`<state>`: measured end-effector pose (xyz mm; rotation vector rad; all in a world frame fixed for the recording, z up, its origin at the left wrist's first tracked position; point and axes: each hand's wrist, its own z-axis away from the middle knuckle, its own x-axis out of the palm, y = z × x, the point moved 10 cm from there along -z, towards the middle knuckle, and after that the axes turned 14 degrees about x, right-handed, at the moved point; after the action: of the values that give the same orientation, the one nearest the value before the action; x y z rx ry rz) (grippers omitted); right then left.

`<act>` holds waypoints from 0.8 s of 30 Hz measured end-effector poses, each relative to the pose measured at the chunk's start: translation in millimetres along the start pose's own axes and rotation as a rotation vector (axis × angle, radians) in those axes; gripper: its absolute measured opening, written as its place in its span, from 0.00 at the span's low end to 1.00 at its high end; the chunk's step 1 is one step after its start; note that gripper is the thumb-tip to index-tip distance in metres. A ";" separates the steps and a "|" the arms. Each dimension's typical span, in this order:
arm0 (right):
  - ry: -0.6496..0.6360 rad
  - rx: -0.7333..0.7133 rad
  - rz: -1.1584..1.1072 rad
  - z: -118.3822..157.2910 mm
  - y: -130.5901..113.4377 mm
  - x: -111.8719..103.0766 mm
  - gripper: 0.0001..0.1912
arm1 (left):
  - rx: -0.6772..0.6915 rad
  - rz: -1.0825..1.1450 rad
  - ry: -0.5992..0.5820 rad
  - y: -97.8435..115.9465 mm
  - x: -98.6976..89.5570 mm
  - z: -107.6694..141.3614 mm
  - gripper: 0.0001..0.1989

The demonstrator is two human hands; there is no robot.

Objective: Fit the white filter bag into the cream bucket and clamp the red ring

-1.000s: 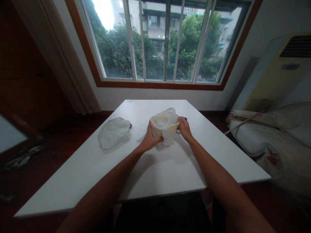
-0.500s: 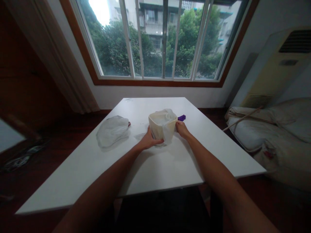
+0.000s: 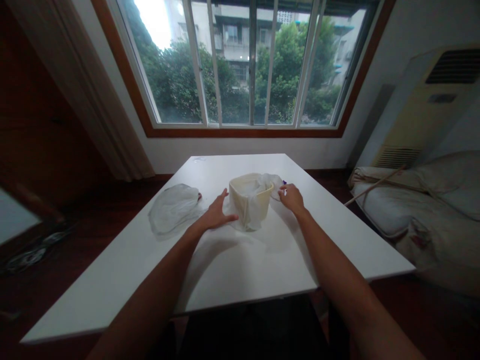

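A cream-coloured bin [image 3: 239, 199] stands on the white table, with a thin translucent plastic bag [image 3: 256, 210] lining it and hanging over its near side and right rim. My left hand [image 3: 217, 211] is beside the bin's left side, thumb and fingers spread apart; whether it touches the bin is hard to tell. At the right, my right hand [image 3: 292, 198] pinches the loose edge of the bag that reaches out from the rim. Behind that hand a small purple thing [image 3: 284, 183] shows, mostly hidden.
Another translucent plastic bag [image 3: 174, 207] lies crumpled on the table [image 3: 240, 275] to the left, a small dark red bit at its edge. Beyond the table is a window [image 3: 251, 75]. Large pale sacks [image 3: 393, 210] and a stick [image 3: 375, 185] are at the right.
My left hand has let go of the bin and opened, moving slightly left. My right hand has moved right, drawing bag plastic out past the rim; it now covers most of the purple thing.
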<state>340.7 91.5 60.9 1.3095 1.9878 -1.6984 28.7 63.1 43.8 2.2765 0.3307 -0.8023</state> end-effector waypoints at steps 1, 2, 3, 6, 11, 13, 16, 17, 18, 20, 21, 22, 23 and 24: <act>0.113 -0.094 -0.055 5.1 -14.5 -17.5 0.13 | 0.023 0.027 0.071 6.4 -8.1 -3.0 0.55; 0.195 -0.205 -0.137 14.3 -31.0 -32.3 0.14 | 0.044 0.064 0.128 13.5 -12.5 -5.9 0.52; 0.223 -0.324 -0.235 25.9 -48.4 -42.4 0.15 | 0.066 0.108 0.171 20.8 -13.5 -8.6 0.49; 0.058 -0.641 -0.405 64.3 -99.0 -45.5 0.18 | 0.081 0.279 0.251 34.5 -3.4 -15.2 0.46; -0.131 -0.767 -0.470 91.4 -127.0 -37.4 0.15 | -0.116 0.404 0.446 12.6 -3.6 -14.0 0.42; -0.126 -0.748 -0.514 86.9 -122.7 -38.7 0.12 | -0.199 0.408 0.504 1.0 -11.1 -10.8 0.40; -0.116 -0.698 -0.589 76.2 -112.8 -39.1 0.11 | -0.257 0.472 0.527 -6.6 -17.0 -9.4 0.36; -0.117 -0.681 -0.609 73.1 -110.0 -38.3 0.11 | -0.260 0.494 0.526 -6.7 -17.8 -9.7 0.33; -0.118 -0.666 -0.622 70.8 -107.7 -37.4 0.12 | -0.257 0.511 0.526 -6.1 -18.5 -10.0 0.30; -0.112 -0.644 -0.620 68.1 -104.8 -35.5 0.12 | -0.252 0.533 0.517 -4.3 -18.6 -10.4 0.26; -0.103 -0.635 -0.605 67.5 -104.0 -35.1 0.13 | -0.252 0.543 0.507 -3.6 -17.8 -10.6 0.25; -0.090 -0.626 -0.582 67.3 -103.4 -35.1 0.13 | -0.251 0.550 0.494 -2.9 -16.6 -10.9 0.23; -0.074 -0.616 -0.554 67.2 -103.1 -35.7 0.13 | -0.252 0.552 0.478 -2.3 -15.2 -11.2 0.22; -0.056 -0.607 -0.527 67.2 -102.8 -37.0 0.14 | -0.253 0.545 0.466 -2.1 -14.3 -11.4 0.22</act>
<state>262.8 21.5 134.7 0.5568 2.6677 -1.0975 21.8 72.3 58.2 2.1347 0.0038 0.0490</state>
